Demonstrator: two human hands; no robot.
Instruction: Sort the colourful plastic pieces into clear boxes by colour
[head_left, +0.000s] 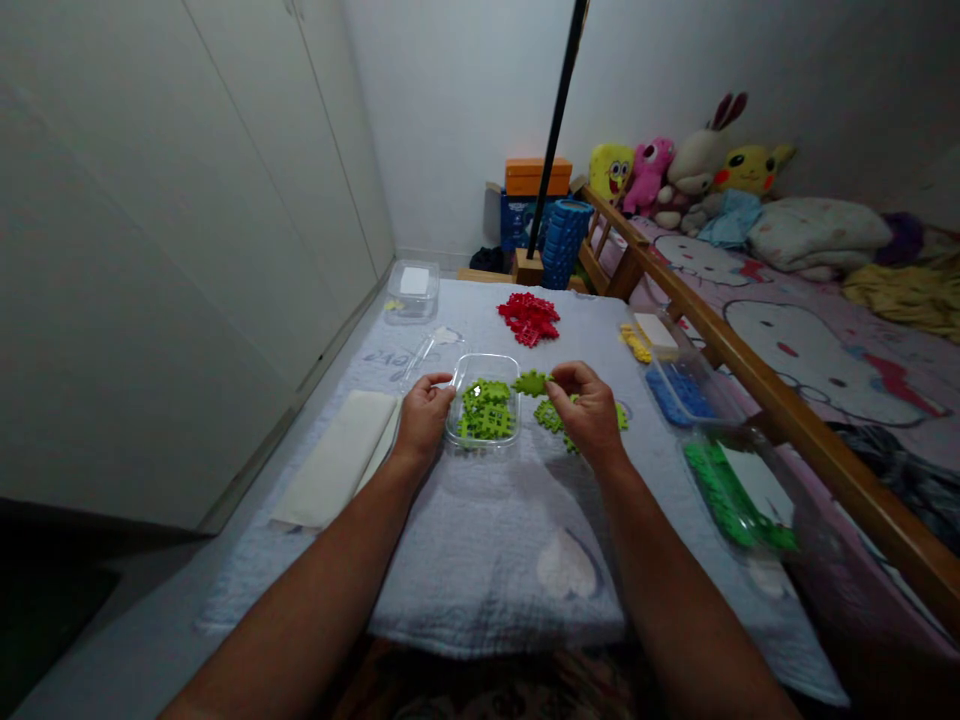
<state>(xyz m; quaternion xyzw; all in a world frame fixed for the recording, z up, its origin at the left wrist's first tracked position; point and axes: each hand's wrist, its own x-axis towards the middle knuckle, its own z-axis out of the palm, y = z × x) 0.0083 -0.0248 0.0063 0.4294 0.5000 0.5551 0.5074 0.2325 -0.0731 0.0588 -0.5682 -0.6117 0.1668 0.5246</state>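
Note:
My left hand (pixel 424 418) grips the left edge of a clear plastic container (pixel 517 432), fingers at its rim. Several lime-green interlocking toy pieces (pixel 486 412) with notched edges lie in it. Between the thumb and fingertips of my right hand (pixel 590 412) is a lime-green interlocking piece (pixel 529 382), held just beyond the container's right rim. More lime-green pieces (pixel 550 416) lie on the cloth under and around my right hand, which partly hides them. A clear lid (pixel 429 352) seems to lie behind my left hand.
A red pile of pieces (pixel 529 318) sits farther back. Clear boxes with yellow (pixel 636 343), blue (pixel 677 396) and green pieces (pixel 724 495) line the right, beside a wooden bed rail (pixel 720 340). Off-white paper sheets (pixel 337 460) lie left; another clear box (pixel 412 292) stands back left.

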